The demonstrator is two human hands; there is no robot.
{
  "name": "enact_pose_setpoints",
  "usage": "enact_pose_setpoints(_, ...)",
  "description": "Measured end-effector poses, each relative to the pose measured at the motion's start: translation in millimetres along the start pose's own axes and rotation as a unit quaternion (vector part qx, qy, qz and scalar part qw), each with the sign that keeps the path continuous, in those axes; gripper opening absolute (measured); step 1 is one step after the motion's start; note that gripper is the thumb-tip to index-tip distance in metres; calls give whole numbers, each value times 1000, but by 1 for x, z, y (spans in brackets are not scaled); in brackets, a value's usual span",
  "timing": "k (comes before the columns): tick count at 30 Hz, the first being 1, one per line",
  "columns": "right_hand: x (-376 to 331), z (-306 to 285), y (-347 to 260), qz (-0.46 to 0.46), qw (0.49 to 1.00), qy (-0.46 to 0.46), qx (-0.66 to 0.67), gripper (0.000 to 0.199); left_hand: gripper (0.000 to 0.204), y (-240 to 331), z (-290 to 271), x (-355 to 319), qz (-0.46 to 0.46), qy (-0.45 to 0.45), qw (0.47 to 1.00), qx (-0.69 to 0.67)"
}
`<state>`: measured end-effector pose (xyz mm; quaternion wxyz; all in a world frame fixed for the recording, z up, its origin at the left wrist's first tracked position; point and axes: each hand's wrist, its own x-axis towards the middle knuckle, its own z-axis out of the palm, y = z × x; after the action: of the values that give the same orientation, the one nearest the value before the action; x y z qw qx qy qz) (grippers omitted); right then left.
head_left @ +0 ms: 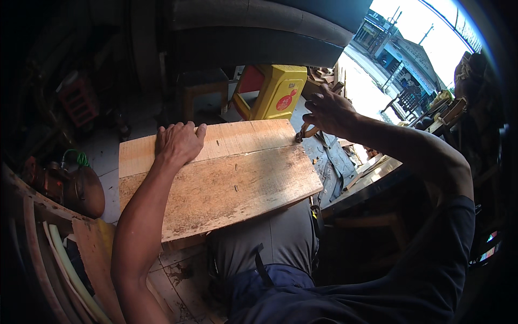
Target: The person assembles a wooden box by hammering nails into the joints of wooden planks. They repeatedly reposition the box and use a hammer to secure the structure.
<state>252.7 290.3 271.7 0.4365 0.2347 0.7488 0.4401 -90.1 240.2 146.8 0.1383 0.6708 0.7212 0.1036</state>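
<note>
Board (pixel 226 178) beneath left hand (pixel 178 143)

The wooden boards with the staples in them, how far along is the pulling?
Nothing shows as finished. In hand: the left hand presses the wooden boards down on the lap, while the right hand works pincers at the far right edge. Left: several small metal fasteners still sit in the board faces, so it looks early, though already pulled ones can't be counted.

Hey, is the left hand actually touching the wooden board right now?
Touching. The head view shows the left hand lying palm down on the wooden board, fingers curled over its far edge.
</note>
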Motion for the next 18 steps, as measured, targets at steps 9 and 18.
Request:
enact_pose_setpoints(9, 11, -15, 13, -4, 992, -113, 51, 15, 58, -4, 6, 1, 7, 12, 1000, 5)
enact_pose_setpoints(18, -22, -44, -16, 79, 991, -99, 45, 22, 57, 6, -10, 7, -26, -9, 999, -21)
